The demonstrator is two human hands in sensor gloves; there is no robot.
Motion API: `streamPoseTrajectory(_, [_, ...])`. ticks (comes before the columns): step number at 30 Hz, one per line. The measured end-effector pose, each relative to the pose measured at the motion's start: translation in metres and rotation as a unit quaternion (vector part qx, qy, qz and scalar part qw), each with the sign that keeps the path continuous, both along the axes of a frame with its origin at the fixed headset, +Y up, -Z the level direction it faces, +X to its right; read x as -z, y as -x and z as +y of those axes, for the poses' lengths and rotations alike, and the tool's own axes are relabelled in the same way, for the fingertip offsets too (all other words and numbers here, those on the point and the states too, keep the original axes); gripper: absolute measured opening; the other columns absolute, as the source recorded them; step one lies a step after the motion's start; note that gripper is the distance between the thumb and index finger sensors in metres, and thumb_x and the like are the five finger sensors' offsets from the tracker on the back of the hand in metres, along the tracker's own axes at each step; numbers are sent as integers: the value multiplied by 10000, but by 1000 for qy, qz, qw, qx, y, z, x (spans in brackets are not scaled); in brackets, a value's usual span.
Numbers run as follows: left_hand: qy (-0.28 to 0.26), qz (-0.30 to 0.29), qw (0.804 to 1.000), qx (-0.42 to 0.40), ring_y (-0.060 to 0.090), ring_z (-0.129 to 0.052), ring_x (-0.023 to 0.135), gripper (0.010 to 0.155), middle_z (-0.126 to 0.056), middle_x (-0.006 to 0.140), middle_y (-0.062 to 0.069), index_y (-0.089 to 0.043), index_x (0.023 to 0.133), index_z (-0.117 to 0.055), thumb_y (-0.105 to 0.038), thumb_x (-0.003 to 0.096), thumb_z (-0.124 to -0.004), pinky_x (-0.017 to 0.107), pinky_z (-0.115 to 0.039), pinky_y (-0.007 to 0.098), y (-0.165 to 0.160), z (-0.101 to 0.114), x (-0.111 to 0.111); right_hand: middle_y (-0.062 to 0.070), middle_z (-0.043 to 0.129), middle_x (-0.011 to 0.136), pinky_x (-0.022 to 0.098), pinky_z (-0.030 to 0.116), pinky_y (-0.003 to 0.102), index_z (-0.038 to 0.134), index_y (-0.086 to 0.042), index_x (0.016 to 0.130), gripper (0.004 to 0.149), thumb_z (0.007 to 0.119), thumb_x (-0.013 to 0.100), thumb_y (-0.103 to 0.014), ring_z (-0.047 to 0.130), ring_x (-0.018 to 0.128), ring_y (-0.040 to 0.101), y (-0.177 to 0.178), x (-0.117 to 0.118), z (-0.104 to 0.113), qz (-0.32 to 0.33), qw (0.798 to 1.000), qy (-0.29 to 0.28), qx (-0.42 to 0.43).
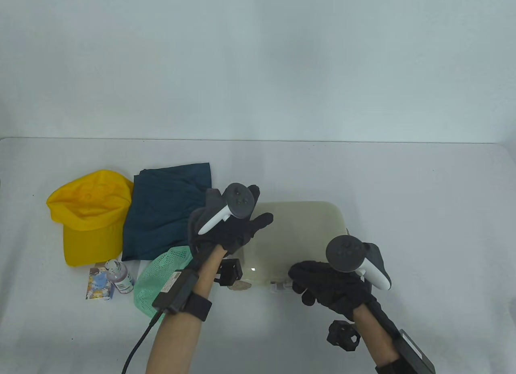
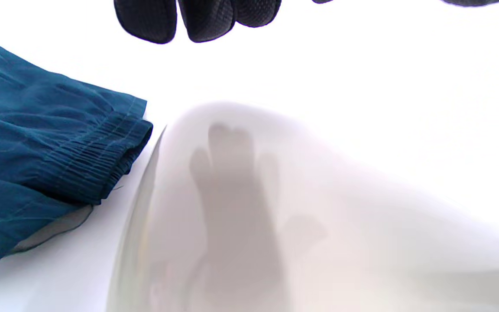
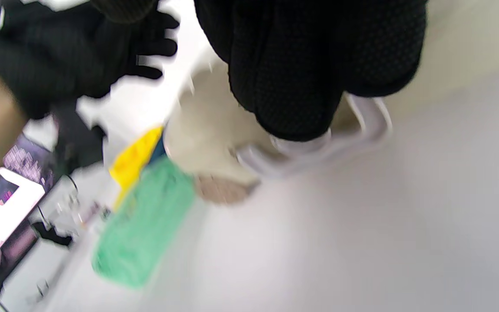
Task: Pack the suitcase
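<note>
The pale suitcase (image 1: 300,233) lies closed on the table (image 1: 363,176), under and between both hands. The right hand (image 1: 326,287) curls its fingers round the white handle (image 3: 362,125) at the case's near edge. The left hand (image 1: 231,229) hovers above the case's left end, fingers spread and straight, holding nothing. Beyond its left lie the teal shorts (image 1: 165,210), yellow cap (image 1: 90,215) and green mesh pouch (image 1: 157,281).

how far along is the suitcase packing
Barely begun. Nothing looks packed: the suitcase is still closed. In hand: the right hand grips its handle, while the left hand hovers open over the lid. Left: yellow cap, blue shorts, green mesh bag, small bottle.
</note>
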State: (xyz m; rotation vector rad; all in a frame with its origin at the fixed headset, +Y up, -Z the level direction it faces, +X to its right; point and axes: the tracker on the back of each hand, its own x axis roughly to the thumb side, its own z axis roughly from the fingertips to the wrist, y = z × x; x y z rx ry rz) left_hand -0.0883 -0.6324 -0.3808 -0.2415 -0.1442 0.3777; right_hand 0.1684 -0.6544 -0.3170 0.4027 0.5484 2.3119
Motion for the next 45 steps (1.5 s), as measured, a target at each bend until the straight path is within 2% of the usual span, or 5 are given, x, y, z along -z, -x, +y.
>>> streamPoseTrajectory(11, [13,62,998,12,536,-519,1064,941,-331,1180,304,-100,1141,-120,-669,503,-513,763,-611,529,14,-33,-67,176,721,1044,597,737,546,497,-46,1090,735,556,573,-565,835,870,409,-59,23,13,-186,978,-73,-66])
streamPoseTrajectory(18, [83,70,993,-36,561,-537,1042,981,-356,1152,341,-26,1113,-84,-665,503,-509,742,-636,544,20,-59,-67,345,613,1069,582,752,569,405,88,1086,844,550,570,-563,781,886,547,-63,24,-27,-180,976,-14,-124])
streamPoseTrajectory(25, [116,56,988,-89,562,-512,1043,981,-327,1135,373,-23,1104,-60,-665,504,-496,748,-626,541,16,-67,-67,393,631,1028,553,787,548,402,134,1063,866,548,571,-563,815,857,544,-59,24,-26,-165,979,2,-115])
streamPoseTrajectory(35, [91,68,963,-243,552,-517,1052,960,-363,1156,343,-46,1125,-89,-667,513,-490,760,-597,540,41,-18,-56,345,769,966,519,805,531,518,103,1056,825,551,573,-566,899,784,499,-72,29,29,-195,976,-51,-77])
streamPoseTrajectory(45, [77,70,924,-367,514,-439,1093,949,-312,1187,289,-73,1133,-84,-674,516,-481,794,-544,521,55,28,-5,275,705,1043,598,742,549,478,48,1082,815,531,571,-585,815,887,481,-79,72,74,-241,968,-68,4])
